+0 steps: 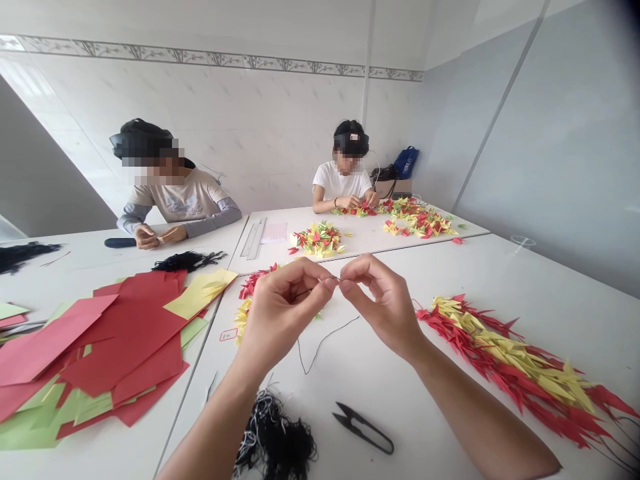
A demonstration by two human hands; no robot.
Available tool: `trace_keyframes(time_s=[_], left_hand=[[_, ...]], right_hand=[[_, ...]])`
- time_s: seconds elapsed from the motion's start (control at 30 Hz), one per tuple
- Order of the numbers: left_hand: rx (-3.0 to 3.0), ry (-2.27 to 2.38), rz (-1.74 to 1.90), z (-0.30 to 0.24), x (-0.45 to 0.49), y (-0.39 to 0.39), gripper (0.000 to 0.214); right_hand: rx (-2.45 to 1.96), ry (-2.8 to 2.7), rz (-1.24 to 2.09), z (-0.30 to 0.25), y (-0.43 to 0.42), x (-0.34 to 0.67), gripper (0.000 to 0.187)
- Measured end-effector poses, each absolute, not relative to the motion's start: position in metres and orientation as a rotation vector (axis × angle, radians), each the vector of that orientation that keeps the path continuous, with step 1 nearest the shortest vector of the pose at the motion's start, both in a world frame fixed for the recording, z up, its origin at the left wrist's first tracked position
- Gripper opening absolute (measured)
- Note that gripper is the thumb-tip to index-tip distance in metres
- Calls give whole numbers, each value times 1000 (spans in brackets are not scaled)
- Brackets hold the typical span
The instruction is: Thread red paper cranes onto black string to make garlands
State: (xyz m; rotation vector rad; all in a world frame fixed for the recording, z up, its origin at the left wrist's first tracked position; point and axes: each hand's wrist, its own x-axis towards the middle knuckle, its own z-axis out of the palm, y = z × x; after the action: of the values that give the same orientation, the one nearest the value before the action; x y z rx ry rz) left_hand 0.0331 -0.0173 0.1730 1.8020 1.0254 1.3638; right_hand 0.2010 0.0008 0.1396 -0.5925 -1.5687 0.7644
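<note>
**Q: What is pinched at the centre of the frame?**
A: A black thread point(325, 340) is held up over a white table point(500, 267), its slack length falling in a loose curve beneath the hands. Whatever may be at its very tip is too small to be made out.

**Q: How are the hands set?**
A: Both are almost closed and are held nearly touching. The left hand point(283, 313) is curled, with its fingertips point(324, 283) pressed together on the thread. The right hand point(383, 307) is curled the same way, and the thread appears to be pinched in its fingertips point(345, 279) from the other side.

**Q: How is such a hold best kept?**
A: A fine thread is judged best gripped by the pads, close to its end, with the wrists kept steady.

**Q: What is laid out nearby?**
A: A long strand of folded red and yellow paper pieces point(510, 367) is spread to the right. Thread snips point(363, 428) and a tangled bundle of black threads point(275, 433) lie below the hands. Red and green paper sheets point(125, 340) are heaped to the left. Beyond, work at the tables is carried on by one co-worker point(175, 200) and a second co-worker point(345, 180).
</note>
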Motion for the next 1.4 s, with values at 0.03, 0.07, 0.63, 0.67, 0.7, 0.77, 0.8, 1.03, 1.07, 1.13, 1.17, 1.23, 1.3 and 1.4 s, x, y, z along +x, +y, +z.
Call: trace_keyframes(time_s=[0.03,0.07,0.63,0.67,0.7,0.77,0.8,1.03,1.07,1.13,1.17,1.23,1.3,1.4], left_hand=[[1805,1030,1374,173,33,-18,18],[1809,1037,1383,173,33,-18,18],[1930,1133,1459,172,32,-20,18],[1933,1132,1460,172,32,-20,17],[1935,1132,1461,173,32,-21,17],[1942,1131,1464,174,32,-21,17],[1946,1132,1465,174,33,-21,17],[1954,1127,1484,176,33,-23,17],[1956,1126,1486,176,32,-24,17],[1961,1121,1487,176,32,-24,16],[1964,1117,1487,176,32,-24,16],[1972,1109,1484,176,32,-24,16],[1975,1103,1484,176,32,-25,16],[1972,1097,1487,176,32,-25,16]], right_hand=[[-617,-1595,712,140,1,201,16],[-637,-1612,662,140,1,201,17],[-623,-1694,519,146,-12,200,9],[-624,-1700,507,146,-12,200,9],[-624,-1707,495,146,-13,200,9],[-623,-1718,475,146,-13,200,9],[-624,-1722,468,146,-14,200,9],[-627,-1758,445,145,-15,201,11],[-630,-1762,441,145,-15,201,11],[-632,-1767,431,145,-15,201,11],[-631,-1766,428,145,-15,201,11],[-625,-1761,424,145,-15,201,11],[-618,-1755,421,146,-15,201,10],[-614,-1747,418,146,-15,201,10]])
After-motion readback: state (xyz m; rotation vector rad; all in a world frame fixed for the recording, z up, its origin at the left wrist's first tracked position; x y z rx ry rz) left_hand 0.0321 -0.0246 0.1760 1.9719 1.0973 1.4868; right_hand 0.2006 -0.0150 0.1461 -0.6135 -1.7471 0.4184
